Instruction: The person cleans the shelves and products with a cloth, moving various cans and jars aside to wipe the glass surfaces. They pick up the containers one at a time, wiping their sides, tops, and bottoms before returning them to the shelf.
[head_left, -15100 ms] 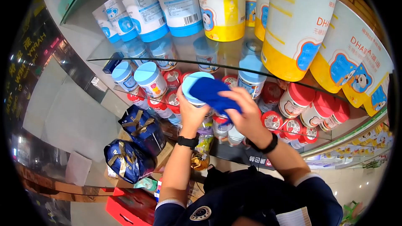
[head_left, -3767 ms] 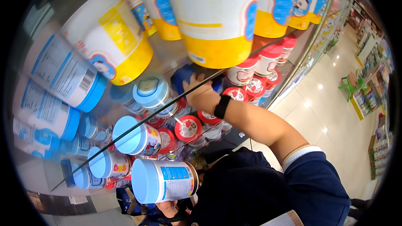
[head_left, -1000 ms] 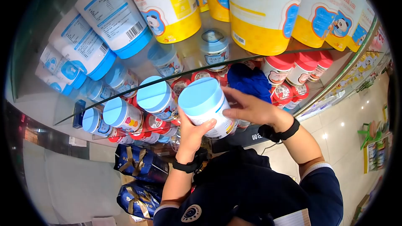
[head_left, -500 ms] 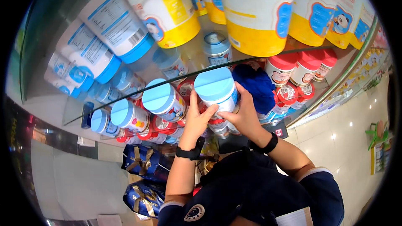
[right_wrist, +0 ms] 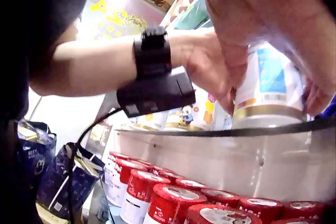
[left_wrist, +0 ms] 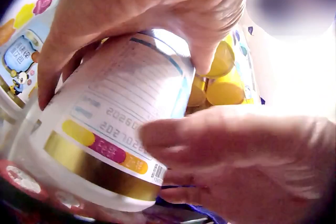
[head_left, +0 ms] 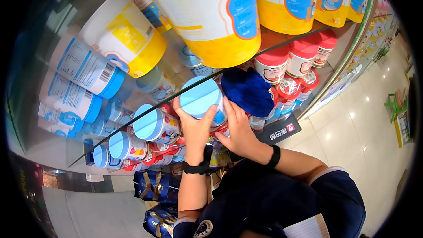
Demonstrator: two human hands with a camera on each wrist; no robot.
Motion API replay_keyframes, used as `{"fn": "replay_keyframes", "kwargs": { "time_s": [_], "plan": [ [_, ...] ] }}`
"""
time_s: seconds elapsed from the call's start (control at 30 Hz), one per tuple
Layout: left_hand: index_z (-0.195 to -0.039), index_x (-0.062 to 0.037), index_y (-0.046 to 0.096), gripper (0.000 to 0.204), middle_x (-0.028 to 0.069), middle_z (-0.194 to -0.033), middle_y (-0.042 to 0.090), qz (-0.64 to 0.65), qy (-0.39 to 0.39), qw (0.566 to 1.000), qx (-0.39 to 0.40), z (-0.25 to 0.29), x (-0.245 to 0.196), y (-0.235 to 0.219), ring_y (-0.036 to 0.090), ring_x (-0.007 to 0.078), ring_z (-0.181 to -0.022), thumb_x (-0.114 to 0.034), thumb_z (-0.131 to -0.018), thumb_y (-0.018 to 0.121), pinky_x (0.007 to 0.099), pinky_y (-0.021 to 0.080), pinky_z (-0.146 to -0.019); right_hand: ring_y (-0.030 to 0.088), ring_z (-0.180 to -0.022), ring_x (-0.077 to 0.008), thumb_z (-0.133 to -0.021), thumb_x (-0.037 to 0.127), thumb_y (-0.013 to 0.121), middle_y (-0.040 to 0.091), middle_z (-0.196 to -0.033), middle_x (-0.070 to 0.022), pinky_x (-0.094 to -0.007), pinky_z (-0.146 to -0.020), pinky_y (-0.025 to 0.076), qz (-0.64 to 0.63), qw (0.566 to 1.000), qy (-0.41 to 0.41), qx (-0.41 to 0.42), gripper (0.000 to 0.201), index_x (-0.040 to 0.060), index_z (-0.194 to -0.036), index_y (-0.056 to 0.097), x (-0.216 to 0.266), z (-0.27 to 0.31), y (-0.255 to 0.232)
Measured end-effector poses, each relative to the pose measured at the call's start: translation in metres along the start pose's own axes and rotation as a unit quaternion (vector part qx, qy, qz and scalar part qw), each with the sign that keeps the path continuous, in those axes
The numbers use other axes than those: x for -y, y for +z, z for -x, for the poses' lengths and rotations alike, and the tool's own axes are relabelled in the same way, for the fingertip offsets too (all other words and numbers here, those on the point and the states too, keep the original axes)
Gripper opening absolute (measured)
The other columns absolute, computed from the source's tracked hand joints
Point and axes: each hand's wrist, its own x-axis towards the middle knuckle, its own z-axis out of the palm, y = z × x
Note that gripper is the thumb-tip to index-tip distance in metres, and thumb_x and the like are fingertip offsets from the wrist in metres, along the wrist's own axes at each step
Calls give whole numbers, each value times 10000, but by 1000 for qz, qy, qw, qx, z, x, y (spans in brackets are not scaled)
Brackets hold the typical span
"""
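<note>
A white canister with a light blue lid [head_left: 201, 97] stands between my two hands, in line with the other blue-lidded jars [head_left: 155, 123] on the glass shelf. My left hand [head_left: 194, 125] holds it from the left, thumb on the near side. On its right side, my right hand [head_left: 240, 134] has thumb and fingers to either side of its body. The left wrist view shows the printed label [left_wrist: 131, 98] and gold band, slightly tilted. In the right wrist view, its base [right_wrist: 268, 121] is right at the glass edge. A dark blue cloth [head_left: 247, 92] lies just right of it.
Large white-and-yellow tubs [head_left: 216, 22] crowd the glass shelf above, whose edge [head_left: 145, 112] runs close over the hands. Red-lidded jars [head_left: 271, 64] stand to the right, more red-lidded cans [right_wrist: 176, 200] below. Dark blue gift bags [head_left: 156, 185] sit at lower left.
Earlier the left hand held a canister while the right reached under the shelf with the cloth. The cloth was put down, both hands took the canister, and it moved back into the row.
</note>
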Motion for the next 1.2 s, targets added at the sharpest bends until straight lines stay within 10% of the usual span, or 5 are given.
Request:
{"fn": "replay_keyframes", "kwargs": {
  "time_s": [0.23, 0.43, 0.67, 1.0, 1.2],
  "plan": [
    [-1471, -16, 225, 819, 183, -1401, 393, 23, 52, 998, -13, 0, 20, -11, 416, 272, -1286, -169, -831, 712, 397, 306, -1099, 474, -1209, -374, -792, 119, 659, 519, -1286, -198, -451, -1012, 394, 134, 987, -83, -38, 502, 44, -1274, 539, -29, -54, -58],
    [-1365, 4, 419, 664, 234, -1375, 453, -370, 198, 907, -39, 0, -27, 2, 456, 356, -1264, -205, -810, 718, 449, 373, -1043, 409, -1265, -368, -793, 325, 674, 464, -1364, -171, -528, -1035, 332, 392, 912, 49, 109, 636, 76, -1348, 488, -51, -63, -20],
    [-1319, -61, 512, 723, 212, -1308, 529, -501, 158, 851, -12, -27, -38, 18, 489, 422, -1187, -403, -736, 768, 487, 421, -980, 547, -999, -275, -646, 158, 728, 582, -1074, -25, -507, -771, 449, 329, 933, -84, 118, 461, 196, -1098, 646, -47, -29, -56],
    [-1351, -41, 474, 782, 216, -1330, 512, -422, 115, 872, 218, -43, -67, 9, 451, 396, -1250, -273, -674, 789, 432, 361, -1059, 510, -1115, -309, -640, 66, 724, 561, -1229, -52, -435, -910, 379, 97, 988, -89, 86, 577, 206, -1190, 621, -82, 9, -159],
    [-1346, -47, 464, 736, 227, -1304, 518, -540, 81, 838, 8, -23, -61, 50, 470, 456, -1178, -394, -759, 739, 494, 408, -983, 515, -1115, -317, -676, 53, 689, 559, -1236, -78, -437, -949, 376, -4, 994, -66, 85, 538, 171, -1196, 614, -104, 19, -207]
  ]
}}
